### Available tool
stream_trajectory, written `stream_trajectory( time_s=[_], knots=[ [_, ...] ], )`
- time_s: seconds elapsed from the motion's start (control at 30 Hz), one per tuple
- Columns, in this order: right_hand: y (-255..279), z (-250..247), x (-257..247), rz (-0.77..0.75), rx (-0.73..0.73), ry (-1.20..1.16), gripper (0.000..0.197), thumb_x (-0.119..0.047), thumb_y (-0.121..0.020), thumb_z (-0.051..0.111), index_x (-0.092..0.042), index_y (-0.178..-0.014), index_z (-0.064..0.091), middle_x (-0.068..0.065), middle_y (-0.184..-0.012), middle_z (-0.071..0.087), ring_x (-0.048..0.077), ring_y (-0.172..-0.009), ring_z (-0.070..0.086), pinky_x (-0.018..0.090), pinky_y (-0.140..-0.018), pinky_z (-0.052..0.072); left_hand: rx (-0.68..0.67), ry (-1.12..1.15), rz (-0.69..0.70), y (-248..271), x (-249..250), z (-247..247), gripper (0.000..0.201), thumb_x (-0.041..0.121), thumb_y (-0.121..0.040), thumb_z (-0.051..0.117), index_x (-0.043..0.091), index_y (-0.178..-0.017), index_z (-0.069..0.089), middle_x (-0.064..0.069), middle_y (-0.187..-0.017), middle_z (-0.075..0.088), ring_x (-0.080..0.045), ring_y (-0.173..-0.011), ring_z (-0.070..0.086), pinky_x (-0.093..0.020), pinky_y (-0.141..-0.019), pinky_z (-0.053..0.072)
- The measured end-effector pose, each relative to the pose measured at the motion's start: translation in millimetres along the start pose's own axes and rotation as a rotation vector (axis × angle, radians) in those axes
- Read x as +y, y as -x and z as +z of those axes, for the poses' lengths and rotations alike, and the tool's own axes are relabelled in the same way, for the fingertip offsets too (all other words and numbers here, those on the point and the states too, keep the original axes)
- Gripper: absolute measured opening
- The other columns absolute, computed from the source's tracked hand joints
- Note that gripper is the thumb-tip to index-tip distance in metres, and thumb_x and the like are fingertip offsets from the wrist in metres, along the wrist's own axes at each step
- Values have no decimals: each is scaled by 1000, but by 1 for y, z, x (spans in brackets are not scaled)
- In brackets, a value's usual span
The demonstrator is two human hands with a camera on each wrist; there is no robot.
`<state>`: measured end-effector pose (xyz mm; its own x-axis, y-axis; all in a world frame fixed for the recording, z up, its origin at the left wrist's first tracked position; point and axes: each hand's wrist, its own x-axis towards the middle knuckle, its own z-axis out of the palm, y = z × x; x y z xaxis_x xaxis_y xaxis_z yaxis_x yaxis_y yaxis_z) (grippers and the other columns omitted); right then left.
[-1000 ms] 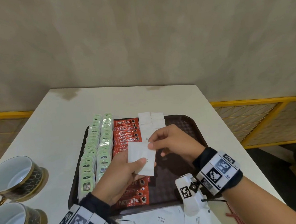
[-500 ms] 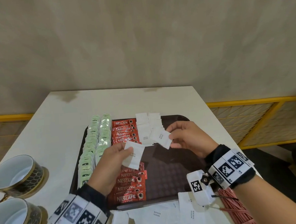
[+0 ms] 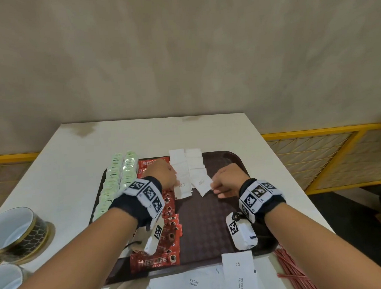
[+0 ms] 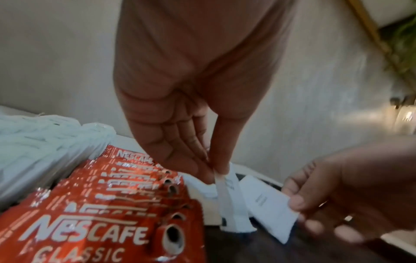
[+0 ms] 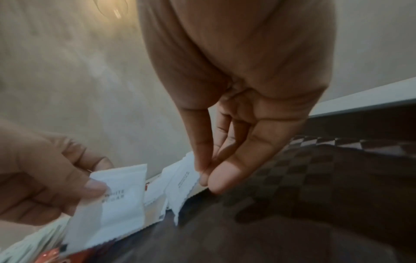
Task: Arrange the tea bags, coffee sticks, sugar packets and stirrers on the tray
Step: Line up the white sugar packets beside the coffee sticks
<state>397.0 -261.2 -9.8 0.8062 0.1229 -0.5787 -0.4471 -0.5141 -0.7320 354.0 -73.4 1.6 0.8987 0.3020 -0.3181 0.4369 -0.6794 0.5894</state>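
Observation:
A dark brown tray (image 3: 212,221) holds two rows of green tea bags (image 3: 116,182), a row of red coffee sticks (image 3: 167,226) and two short rows of white sugar packets (image 3: 187,160). My left hand (image 3: 176,182) pinches one sugar packet (image 3: 183,188) by its edge, low over the end of the left sugar row. In the left wrist view the left hand (image 4: 215,171) has thumb and fingers closed on that packet (image 4: 228,206). My right hand (image 3: 213,187) pinches a second sugar packet (image 3: 202,183) at the end of the right row, and the right hand (image 5: 203,171) shows thumb and fingertips meeting on its edge (image 5: 182,185).
Loose white sugar packets (image 3: 237,273) lie on the table in front of the tray, with a bundle of red stirrers (image 3: 293,272) at the front right. Two gold-rimmed cups (image 3: 16,231) stand at the left. The tray's right half is bare.
The hands held packets together above the tray, then parted. Each has carried one packet forward and down to the end of the sugar rows.

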Motion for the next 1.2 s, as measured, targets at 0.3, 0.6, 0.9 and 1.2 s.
stream_trajectory(
  time_s=[0.3, 0.6, 0.9, 1.2],
  knots=[
    [-20, 10, 2, 141, 29, 23, 6, 5, -88, 60, 6, -83, 61, 19, -76, 64, 20, -56, 59, 25, -46, 49, 4, -279, 8, -23, 6, 6, 30, 14, -77, 78, 10, -106, 71, -3, -108, 70, -20, -101, 65, -28, -87, 53],
    [-30, 17, 5, 146, 55, -73, 15, 12, -85, 55, 0, -78, 54, 16, -90, 64, 25, -70, 57, 29, -52, 46, 39, -370, 77, -32, 1, 10, 29, 14, -77, 73, 9, -105, 66, -6, -109, 68, -24, -97, 65, -34, -84, 56],
    [-16, 9, -4, -232, 235, 389, 11, -5, -76, 72, -7, -71, 62, 13, -79, 69, 30, -69, 71, 36, -62, 61, 78, -380, 219, -21, 1, 13, 26, 16, -77, 76, 9, -99, 64, -7, -107, 64, -26, -100, 60, -31, -82, 49],
    [-6, 32, -13, -488, 41, 800, 14, 3, -84, 59, -8, -89, 67, 16, -102, 67, 33, -93, 65, 40, -86, 55, -45, -585, 339, -13, 8, 33, 27, 5, -78, 71, 6, -103, 63, -13, -110, 62, -30, -99, 61, -36, -85, 53]
  ],
)
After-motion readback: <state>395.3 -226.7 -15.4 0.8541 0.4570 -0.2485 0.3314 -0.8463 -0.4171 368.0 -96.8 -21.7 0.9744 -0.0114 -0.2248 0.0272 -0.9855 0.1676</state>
